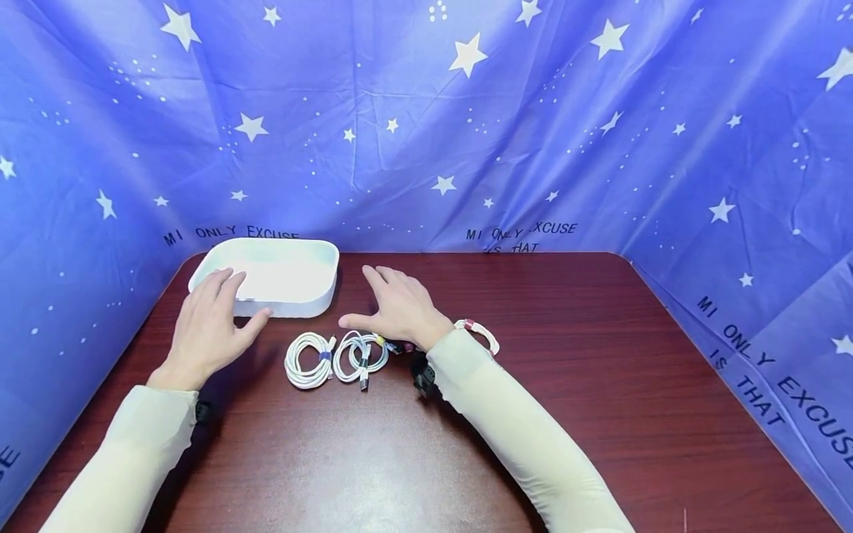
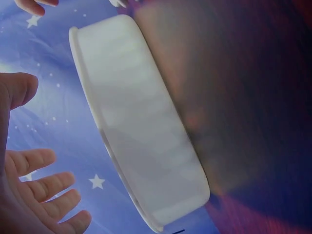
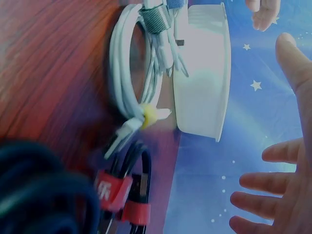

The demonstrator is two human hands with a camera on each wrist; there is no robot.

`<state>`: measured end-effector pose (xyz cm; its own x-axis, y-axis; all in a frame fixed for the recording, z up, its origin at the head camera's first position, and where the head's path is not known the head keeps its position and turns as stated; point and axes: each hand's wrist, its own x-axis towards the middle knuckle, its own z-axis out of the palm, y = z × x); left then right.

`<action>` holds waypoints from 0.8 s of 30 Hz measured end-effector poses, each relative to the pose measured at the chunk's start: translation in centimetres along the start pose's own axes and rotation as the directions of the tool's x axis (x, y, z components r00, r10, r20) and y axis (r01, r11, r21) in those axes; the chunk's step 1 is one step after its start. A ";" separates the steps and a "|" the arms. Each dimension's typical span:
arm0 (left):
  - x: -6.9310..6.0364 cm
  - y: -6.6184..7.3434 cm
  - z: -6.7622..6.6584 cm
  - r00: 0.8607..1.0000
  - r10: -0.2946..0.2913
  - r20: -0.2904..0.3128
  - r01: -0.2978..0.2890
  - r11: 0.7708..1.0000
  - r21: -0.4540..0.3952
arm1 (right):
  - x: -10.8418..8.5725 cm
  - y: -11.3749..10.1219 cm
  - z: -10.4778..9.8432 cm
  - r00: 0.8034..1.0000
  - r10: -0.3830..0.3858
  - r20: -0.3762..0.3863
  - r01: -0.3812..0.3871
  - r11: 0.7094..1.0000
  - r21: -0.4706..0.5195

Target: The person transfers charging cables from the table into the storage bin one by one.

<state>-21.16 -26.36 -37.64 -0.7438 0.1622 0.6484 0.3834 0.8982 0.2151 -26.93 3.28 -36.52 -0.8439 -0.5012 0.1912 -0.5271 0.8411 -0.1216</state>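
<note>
A: Hand status?
B: Left hand [image 1: 209,326] grip released, fingers spread; it's at the near left corner of the white plastic tub [image 1: 293,307]; left wrist view shows a gap between them.
A: Right?
B: Right hand [image 1: 403,303] grip released too; fingers splayed, thumb toward the tub; held above and apart from the cables in the right wrist view.
A: Tub and cables where?
B: Tub sits upright, open side up, at the far left of the counter [image 1: 373,459]; coils lie nearer the person, between the two forearms; leftmost is a white cable with blue tie [image 1: 293,360]; just beside it, two overlapping pale coils, one green tie [image 3: 157,19], one yellow tie [image 3: 149,115].
A: Others?
B: Black cable with red ties [image 3: 146,161] next to those; white cable with red tie [image 1: 483,333] partly behind the right sleeve [image 1: 506,414]; blue star-print curtain [image 1: 400,89] surrounds the counter.
</note>
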 end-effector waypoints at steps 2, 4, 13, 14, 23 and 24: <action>0.2 -0.4 -0.1 1.000 -0.007 -0.003 0.007 1.000 0.001 | 0.3 -0.3 0.0 1.000 -0.002 0.006 0.002 1.000 0.009; 0.4 -0.7 -0.1 1.000 -0.009 -0.006 0.009 1.000 0.000 | 0.7 -0.6 0.0 1.000 0.001 0.015 -0.001 0.999 0.032; 1.1 -2.3 -1.1 0.992 -0.112 0.062 0.116 0.992 -0.057 | 2.1 -1.4 0.6 0.995 0.063 0.073 -0.079 0.966 0.246; 1.2 -2.4 -1.2 0.990 -0.125 0.072 0.129 0.989 -0.067 | 2.3 -1.5 0.7 0.994 0.075 0.078 -0.093 0.956 0.277; 1.6 -4.2 -1.6 0.951 -0.264 0.164 0.283 0.953 -0.111 | 3.6 -2.6 1.4 0.989 0.124 0.080 -0.146 0.897 0.417; 1.7 -4.5 -1.6 0.944 -0.283 0.172 0.304 0.946 -0.112 | 3.7 -2.7 1.4 0.989 0.127 0.078 -0.148 0.894 0.423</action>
<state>-23.26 -30.79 -36.35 -0.9046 -0.0308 0.4251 0.1976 0.8534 0.4823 -28.76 -1.16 -36.84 -0.9090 -0.4050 0.0981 -0.3889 0.7398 -0.5491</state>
